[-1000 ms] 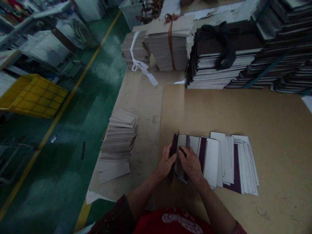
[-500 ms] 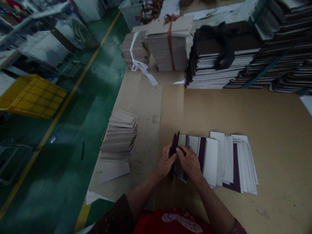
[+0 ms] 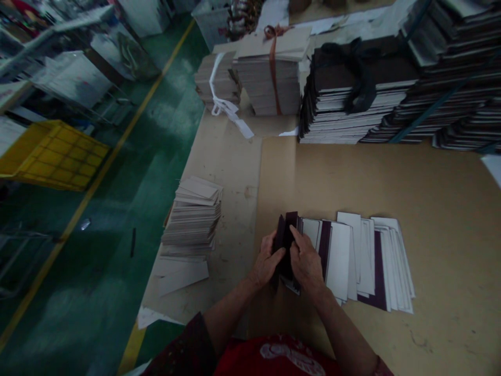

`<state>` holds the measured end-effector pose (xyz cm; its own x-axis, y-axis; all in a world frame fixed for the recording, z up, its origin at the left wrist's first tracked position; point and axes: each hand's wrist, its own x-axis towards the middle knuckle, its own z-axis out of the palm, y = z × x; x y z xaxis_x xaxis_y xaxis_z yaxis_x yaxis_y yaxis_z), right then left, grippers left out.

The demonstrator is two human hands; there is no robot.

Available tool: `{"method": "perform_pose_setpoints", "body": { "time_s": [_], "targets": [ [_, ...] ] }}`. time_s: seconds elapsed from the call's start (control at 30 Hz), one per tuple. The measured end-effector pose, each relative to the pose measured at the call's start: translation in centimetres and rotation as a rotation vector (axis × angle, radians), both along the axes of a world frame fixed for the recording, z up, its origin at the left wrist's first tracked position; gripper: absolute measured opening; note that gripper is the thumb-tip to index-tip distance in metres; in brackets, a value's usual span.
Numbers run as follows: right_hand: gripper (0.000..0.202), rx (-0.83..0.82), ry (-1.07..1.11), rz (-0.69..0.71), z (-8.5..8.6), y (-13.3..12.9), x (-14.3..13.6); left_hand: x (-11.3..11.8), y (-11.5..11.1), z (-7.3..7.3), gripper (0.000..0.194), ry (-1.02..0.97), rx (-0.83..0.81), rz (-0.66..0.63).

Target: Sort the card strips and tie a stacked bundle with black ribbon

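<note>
My left hand is closed around a small bunch of dark purple cards, held on edge and tilted. My right hand lies just to the right, fingers stretched over a dark purple card that faces up at the left end of a row. Under and beyond that hand the row of overlapping white cards with dark edges fans out to the right. A few dark purple faces, such as one purple card, show among the white ones. My palms and some fingertips are hidden.
A stack of thin grey boards leans at the table's left edge. Bundles of grey board tied with ribbon and strapped dark-covered stacks stand at the back. Left of the table, a yellow crate stands by the green floor.
A dark purple card now lies face up where a white one showed between my hands. My right hand has moved slightly right, its fingers straighter. My left hand has barely moved.
</note>
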<state>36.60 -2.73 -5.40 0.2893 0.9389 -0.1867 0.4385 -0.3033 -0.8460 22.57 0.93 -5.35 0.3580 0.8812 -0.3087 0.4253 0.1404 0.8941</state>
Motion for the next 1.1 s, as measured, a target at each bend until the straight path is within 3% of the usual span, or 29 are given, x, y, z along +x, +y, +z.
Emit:
{"method": "perform_pose_setpoints", "body": {
  "time_s": [0.13, 0.53, 0.8, 1.0, 1.1],
  "targets": [
    [0.046, -0.100, 0.034, 0.036, 0.4, 0.6, 0.1, 0.1, 0.0, 0.3, 0.058, 0.005, 0.005, -0.004],
    [0.039, -0.170, 0.063, 0.013, 0.5, 1.1, 0.2, 0.0, 0.0, 0.3, 0.062, -0.011, -0.014, 0.008],
    [0.041, -0.154, 0.032, 0.011, 0.5, 0.9, 0.3, 0.2, 0.0, 0.8, 0.057, -0.016, -0.017, 0.005],
    [0.052, 0.029, 0.000, -0.036, 0.1, 0.1, 0.1, 0.0, 0.0, 0.5, 0.056, -0.025, -0.010, 0.012],
    [0.050, 0.027, -0.026, -0.018, -0.1, 0.0, 0.0, 0.0, 0.0, 0.5, 0.056, -0.029, -0.005, 0.005]
  ]
}}
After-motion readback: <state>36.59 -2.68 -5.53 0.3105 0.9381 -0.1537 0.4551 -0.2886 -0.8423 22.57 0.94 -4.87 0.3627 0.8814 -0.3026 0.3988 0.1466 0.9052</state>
